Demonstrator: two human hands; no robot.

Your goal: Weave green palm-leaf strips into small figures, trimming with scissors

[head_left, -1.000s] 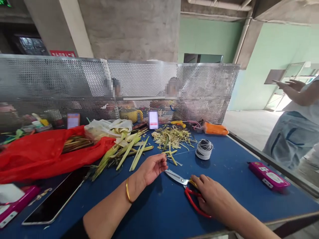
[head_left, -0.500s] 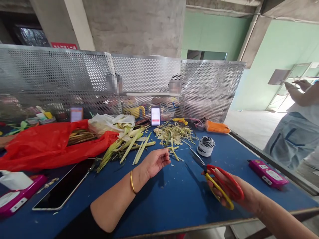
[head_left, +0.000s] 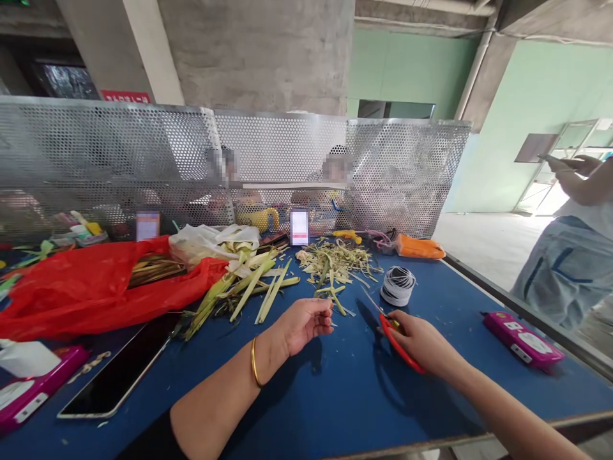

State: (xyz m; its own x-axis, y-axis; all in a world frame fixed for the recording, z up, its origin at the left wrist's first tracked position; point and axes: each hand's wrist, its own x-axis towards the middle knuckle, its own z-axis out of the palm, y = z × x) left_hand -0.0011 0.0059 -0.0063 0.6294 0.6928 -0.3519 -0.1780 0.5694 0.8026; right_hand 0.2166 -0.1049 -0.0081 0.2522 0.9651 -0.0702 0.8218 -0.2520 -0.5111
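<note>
The right hand [head_left: 424, 343] had the scissors [head_left: 402, 351] up; the left hand [head_left: 306, 326] was pinched nearby.
The left's thumb met its curled fingers, though whether they gripped anything could not be told; the right was wrapped round the handles, blades angled forward just left of the spool [head_left: 398, 287]. The tips might have nicked the left fingers had the hands swung together, or snagged the spool's loose strands. Farther on, stalks [head_left: 271, 297] and scraps [head_left: 338, 263] cluttered the table [head_left: 306, 409], and a mesh screen [head_left: 282, 140] blocked the far side.
</note>
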